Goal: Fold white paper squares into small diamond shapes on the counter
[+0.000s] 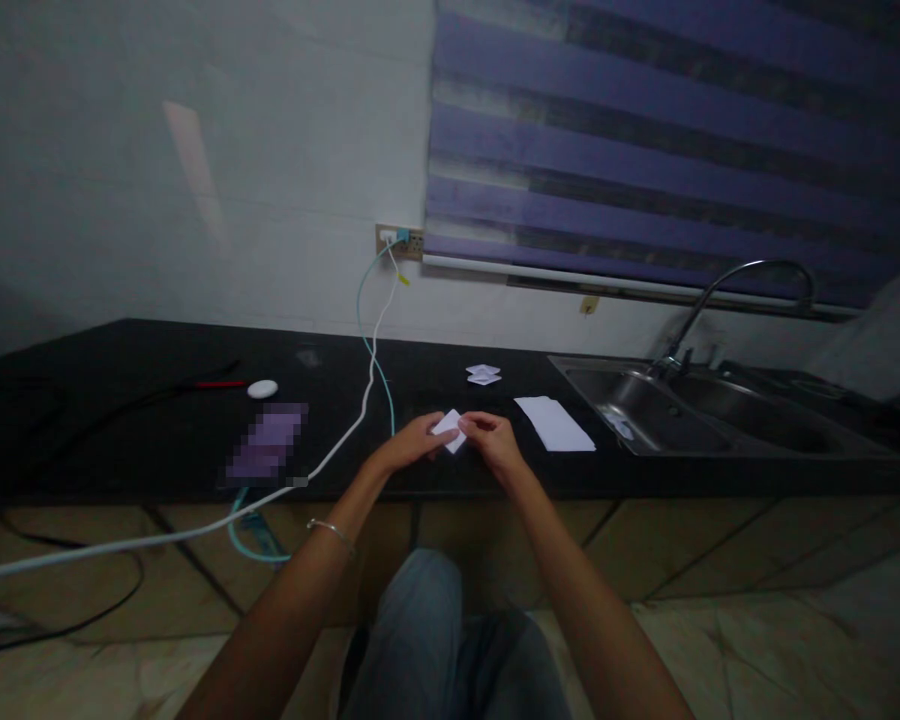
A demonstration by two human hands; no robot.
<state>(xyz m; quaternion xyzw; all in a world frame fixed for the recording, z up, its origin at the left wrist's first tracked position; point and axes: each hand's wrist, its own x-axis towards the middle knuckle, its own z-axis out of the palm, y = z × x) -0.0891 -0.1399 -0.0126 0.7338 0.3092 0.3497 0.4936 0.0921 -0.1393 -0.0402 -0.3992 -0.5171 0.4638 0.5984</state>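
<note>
A small white piece of folded paper (452,437), diamond-shaped from here, is held between my two hands near the counter's front edge. My left hand (414,443) grips its left corner, thumb on top and fingers underneath. On the right side, the thumb and forefinger of my right hand (493,440) pinch the paper's edge. Beyond my hands lies a folded white paper piece (484,374) with pointed ends. To the right of my right hand rests a stack of white paper sheets (555,424).
A double steel sink (645,400) with a curved faucet (750,270) is set in the black counter (330,360) on the right. A white cable (365,400) and a teal one run from the wall outlet (412,243). At left are a white round object (262,388) and a red stick (221,384).
</note>
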